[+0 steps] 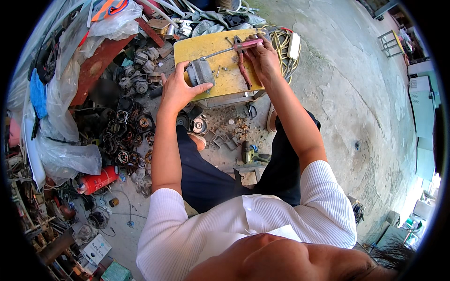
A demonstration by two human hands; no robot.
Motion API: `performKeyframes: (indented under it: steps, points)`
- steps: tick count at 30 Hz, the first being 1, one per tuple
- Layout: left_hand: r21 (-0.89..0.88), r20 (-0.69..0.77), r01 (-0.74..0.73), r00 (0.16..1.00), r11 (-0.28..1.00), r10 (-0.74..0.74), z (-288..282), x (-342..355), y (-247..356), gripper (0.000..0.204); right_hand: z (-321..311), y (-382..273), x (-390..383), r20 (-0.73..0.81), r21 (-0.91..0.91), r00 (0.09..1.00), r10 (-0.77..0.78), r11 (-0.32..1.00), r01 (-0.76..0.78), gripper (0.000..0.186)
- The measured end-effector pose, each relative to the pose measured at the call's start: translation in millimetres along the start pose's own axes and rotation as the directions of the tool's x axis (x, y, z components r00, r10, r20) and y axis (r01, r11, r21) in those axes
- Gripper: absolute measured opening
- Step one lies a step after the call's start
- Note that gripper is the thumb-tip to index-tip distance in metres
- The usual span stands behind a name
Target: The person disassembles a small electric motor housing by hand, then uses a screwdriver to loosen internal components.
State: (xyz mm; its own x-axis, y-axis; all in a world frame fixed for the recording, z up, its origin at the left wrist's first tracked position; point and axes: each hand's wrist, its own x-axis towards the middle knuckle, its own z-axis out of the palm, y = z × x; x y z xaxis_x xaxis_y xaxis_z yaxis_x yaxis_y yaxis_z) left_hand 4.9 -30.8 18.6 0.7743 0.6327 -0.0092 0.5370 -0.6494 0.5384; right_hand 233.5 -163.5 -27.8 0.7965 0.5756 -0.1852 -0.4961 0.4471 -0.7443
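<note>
Yellow worktop point(187, 48) before us; grey metal part point(203, 73) at its near-L edge, our L hand point(182, 89) gripping it, fingers wide; R hand point(265, 61) closed on pink screwdriver point(247, 45). We'd best brace part, keep tip steady.

We see a squat grey metal part point(202, 73) at the near left corner of the yellow table point(190, 49), its blocky body slightly turned. The screwdriver point(246, 45) we hold has a pinkish-red handle and a slim silver shaft; it slants leftward and toward us, its tip at the part's far edge, whether touching we cannot tell.
</note>
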Motion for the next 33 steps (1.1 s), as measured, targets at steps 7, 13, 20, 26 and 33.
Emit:
performKeyframes:
  steps: [7,13,20,26,33]
  points:
    - [-0.009,-0.003,0.009,1.000,1.000,-0.009,0,-1,-1,0.101,8,-9,-10,0.027,-0.122,0.999,0.023,0.992,-0.019,0.044]
    - [-0.019,-0.008,0.003,1.000,1.000,-0.004,-1,-1,0,0.101,4,-6,-1,0.053,0.029,0.998,0.033,0.999,-0.034,0.047]
    - [-0.019,-0.015,-0.004,1.000,1.000,0.003,0,-1,-1,0.101,9,-8,-7,0.058,-0.088,0.998,0.002,0.996,0.004,0.044]
    - [-0.030,-0.009,-0.010,1.000,1.000,0.010,-1,-1,-1,0.101,7,-4,-3,0.027,0.074,0.998,0.050,0.996,-0.052,0.044]
    - [0.001,-0.008,0.000,1.000,1.000,0.000,-1,-1,0,0.101,3,-3,-4,0.022,-0.041,1.000,-0.001,0.999,0.002,0.046]
